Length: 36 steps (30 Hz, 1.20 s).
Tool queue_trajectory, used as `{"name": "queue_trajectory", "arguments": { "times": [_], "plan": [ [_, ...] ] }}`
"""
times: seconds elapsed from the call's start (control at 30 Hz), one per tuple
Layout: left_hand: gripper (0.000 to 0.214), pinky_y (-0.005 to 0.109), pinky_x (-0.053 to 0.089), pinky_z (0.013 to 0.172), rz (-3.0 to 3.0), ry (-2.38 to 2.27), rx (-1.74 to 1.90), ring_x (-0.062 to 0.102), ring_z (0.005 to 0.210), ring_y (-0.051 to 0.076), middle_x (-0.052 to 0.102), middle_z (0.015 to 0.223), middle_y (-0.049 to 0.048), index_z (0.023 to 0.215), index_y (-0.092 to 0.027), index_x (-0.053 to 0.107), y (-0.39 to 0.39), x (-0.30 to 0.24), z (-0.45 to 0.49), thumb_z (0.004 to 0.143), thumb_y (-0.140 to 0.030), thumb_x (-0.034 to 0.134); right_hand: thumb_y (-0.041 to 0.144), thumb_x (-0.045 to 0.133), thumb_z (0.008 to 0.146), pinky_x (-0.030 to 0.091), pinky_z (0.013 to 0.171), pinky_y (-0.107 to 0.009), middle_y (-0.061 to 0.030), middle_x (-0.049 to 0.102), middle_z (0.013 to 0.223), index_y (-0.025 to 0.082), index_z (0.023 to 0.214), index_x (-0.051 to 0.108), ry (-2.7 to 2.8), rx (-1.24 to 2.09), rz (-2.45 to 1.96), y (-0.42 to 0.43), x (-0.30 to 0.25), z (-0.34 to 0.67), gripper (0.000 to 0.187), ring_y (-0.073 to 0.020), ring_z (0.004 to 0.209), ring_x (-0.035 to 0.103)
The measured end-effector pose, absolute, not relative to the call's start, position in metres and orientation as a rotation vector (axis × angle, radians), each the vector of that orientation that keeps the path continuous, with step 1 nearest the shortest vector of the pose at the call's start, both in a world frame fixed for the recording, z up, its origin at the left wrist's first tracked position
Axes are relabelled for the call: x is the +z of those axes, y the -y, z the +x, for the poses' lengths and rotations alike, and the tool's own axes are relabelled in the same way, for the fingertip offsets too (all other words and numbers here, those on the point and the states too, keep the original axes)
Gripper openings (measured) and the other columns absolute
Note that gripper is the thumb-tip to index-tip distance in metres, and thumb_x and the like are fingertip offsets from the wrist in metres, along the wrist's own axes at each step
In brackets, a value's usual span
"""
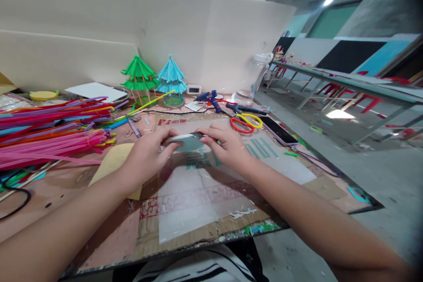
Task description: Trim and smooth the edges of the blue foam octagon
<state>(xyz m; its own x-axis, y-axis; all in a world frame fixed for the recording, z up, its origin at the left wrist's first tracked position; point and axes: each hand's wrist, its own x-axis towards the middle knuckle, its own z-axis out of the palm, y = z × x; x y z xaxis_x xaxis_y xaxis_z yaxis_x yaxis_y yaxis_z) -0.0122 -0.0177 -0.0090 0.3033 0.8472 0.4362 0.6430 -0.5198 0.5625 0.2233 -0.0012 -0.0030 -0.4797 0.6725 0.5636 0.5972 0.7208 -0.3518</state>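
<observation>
Over the middle of the table, my left hand (150, 152) pinches a pale, flat, rounded piece (187, 143) between thumb and fingers. My right hand (228, 143) is closed on a small dark piece (197, 135) at the right edge of the pale one. I cannot make out whether the two are joined. Beneath both hands lies a translucent white sheet (198, 205) over printed cardboard (150, 240). Scissors with red and yellow handles (243, 124) rest just beyond my right hand, and a marker-like stick (134, 127) lies beyond my left.
Bundles of coloured pipe cleaners (49, 130) fill the left side. Green (139, 75) and blue (171, 77) tiered models stand at the back near a blue glue gun (211, 99). At right are a phone (277, 130) and a clear plastic jug (257, 75).
</observation>
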Motion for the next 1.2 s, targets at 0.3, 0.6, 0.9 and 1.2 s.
{"name": "queue_trajectory", "arguments": {
  "times": [0.3, 0.6, 0.9, 1.2],
  "plan": [
    [0.018, 0.028, 0.043, 0.066, 2.199, -1.299, 1.028, 0.061, 0.073, 0.018, 0.068, 0.083, 0.0008, 0.095, -0.020, 0.062, 0.020, -0.005, -0.008, 0.090, -0.036, 0.056, 0.041, 0.046, 0.099, 0.041, 0.070, -0.029, -0.0042, 0.062, 0.081, 0.020, 0.115, 0.069, 2.205, 0.124, -0.947, 0.003, -0.002, 0.222, 0.035, -0.0168, 0.077, 0.056],
    [0.017, 0.029, 0.044, 0.067, 2.224, -1.293, 1.018, 0.061, 0.075, 0.018, 0.067, 0.083, 0.0005, 0.094, -0.020, 0.062, 0.020, -0.006, -0.007, 0.090, -0.035, 0.055, 0.040, 0.047, 0.099, 0.040, 0.067, -0.028, -0.0037, 0.063, 0.079, 0.022, 0.112, 0.071, 2.220, 0.066, -0.953, 0.002, -0.002, 0.222, 0.033, -0.0169, 0.076, 0.058],
    [0.023, 0.030, 0.050, 0.067, 1.996, -1.202, 1.091, 0.065, 0.078, 0.018, 0.067, 0.093, 0.0029, 0.103, -0.020, 0.058, 0.015, -0.011, -0.008, 0.089, -0.038, 0.059, 0.038, 0.060, 0.089, 0.046, 0.065, -0.028, -0.0046, 0.070, 0.086, 0.019, 0.110, 0.069, 1.979, 0.377, -1.040, -0.001, -0.003, 0.220, 0.030, -0.0165, 0.072, 0.060],
    [0.026, 0.027, 0.049, 0.066, 2.016, -1.214, 1.056, 0.065, 0.077, 0.019, 0.073, 0.089, 0.0021, 0.097, -0.019, 0.070, 0.021, 0.001, -0.004, 0.089, -0.040, 0.057, 0.027, 0.063, 0.083, 0.044, 0.062, -0.025, -0.0006, 0.067, 0.076, 0.018, 0.089, 0.068, 1.977, 0.503, -1.036, 0.001, -0.006, 0.215, 0.012, -0.0138, 0.068, 0.058]
  ]
}}
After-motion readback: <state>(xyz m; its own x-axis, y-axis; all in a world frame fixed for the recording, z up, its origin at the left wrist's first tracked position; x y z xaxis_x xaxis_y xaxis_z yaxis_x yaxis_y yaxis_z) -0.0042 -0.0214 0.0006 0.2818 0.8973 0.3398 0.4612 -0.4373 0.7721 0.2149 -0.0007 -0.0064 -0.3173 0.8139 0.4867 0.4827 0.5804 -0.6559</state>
